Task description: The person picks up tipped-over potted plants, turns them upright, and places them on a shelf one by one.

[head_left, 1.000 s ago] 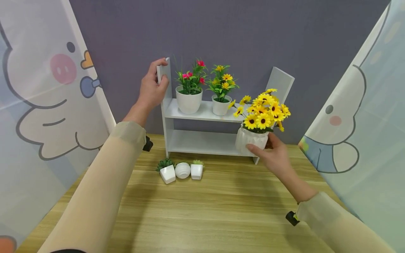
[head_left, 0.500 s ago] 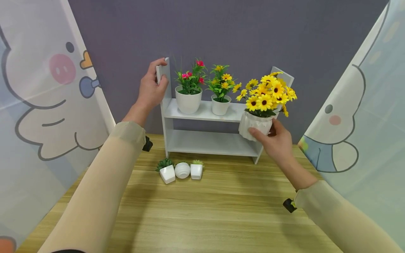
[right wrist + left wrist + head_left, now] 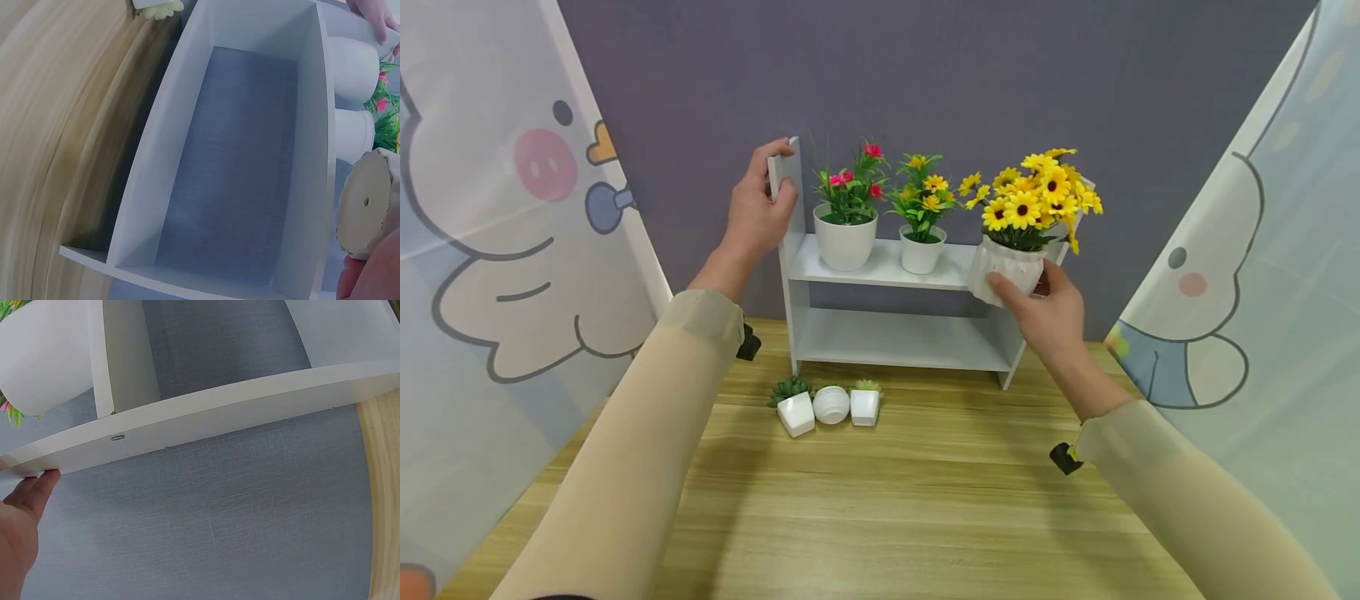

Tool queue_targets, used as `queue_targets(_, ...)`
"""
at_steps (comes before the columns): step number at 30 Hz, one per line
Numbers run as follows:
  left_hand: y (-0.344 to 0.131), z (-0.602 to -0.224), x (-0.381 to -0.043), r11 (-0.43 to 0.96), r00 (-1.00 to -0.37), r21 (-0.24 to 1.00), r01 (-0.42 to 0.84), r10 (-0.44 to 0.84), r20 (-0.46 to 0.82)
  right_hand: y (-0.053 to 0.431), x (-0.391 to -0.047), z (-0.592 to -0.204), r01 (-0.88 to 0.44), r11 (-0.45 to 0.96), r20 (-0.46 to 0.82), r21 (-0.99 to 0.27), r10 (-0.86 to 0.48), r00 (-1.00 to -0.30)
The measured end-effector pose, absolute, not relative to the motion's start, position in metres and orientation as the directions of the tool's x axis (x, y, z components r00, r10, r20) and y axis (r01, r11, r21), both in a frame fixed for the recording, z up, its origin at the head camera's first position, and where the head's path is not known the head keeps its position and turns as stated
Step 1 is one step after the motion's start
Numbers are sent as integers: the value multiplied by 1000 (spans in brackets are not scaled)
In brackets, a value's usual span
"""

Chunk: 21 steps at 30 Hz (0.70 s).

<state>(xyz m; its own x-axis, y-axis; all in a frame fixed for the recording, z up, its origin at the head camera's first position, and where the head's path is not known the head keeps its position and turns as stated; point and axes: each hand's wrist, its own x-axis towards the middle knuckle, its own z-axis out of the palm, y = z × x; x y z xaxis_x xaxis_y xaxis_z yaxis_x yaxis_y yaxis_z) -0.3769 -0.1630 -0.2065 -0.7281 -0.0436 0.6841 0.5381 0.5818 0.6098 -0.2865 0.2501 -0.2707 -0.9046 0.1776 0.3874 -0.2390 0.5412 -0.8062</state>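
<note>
My left hand (image 3: 756, 212) grips the upper end of the white shelf's left side panel (image 3: 787, 171), thumb on the near side. The left wrist view shows its fingertips (image 3: 45, 486) against the panel's outer face. In my right hand (image 3: 1054, 315) is a ribbed white flowerpot (image 3: 1006, 271) of yellow daisies with dark centres, held by the side. It hangs at the right end of the shelf's upper board (image 3: 880, 268), tilted slightly. The right wrist view shows its flat underside (image 3: 364, 203) with a small hole, beside the upper board.
On the upper board stand a white pot (image 3: 846, 242) with pink-red flowers and a smaller pot (image 3: 921, 252) with yellow ones. Three little succulent pots (image 3: 831, 406) lie on their sides on the wooden table (image 3: 880, 508) before the shelf. A grey wall (image 3: 925, 75) rises behind.
My right hand has raised the daisy pot from in front of the lower board to the height of the upper board and moved it toward the shelf. My left hand keeps its grip.
</note>
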Motion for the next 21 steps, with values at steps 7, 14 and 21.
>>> queue_targets(7,-164,-207,-377,573,-716,602,556,-38,698,242,-298,-268,-211,540,367,-815,200,-908)
queue_targets(14,-164,-208,-377,573,-717,603,555,-38,696,236,-308,-271,-202,558,374,-805,213,-903)
queue_targets(21,-164,-207,-377,577,-720,604,550,-40,693,232,-315,-275,-212,575,402,-790,226,-887)
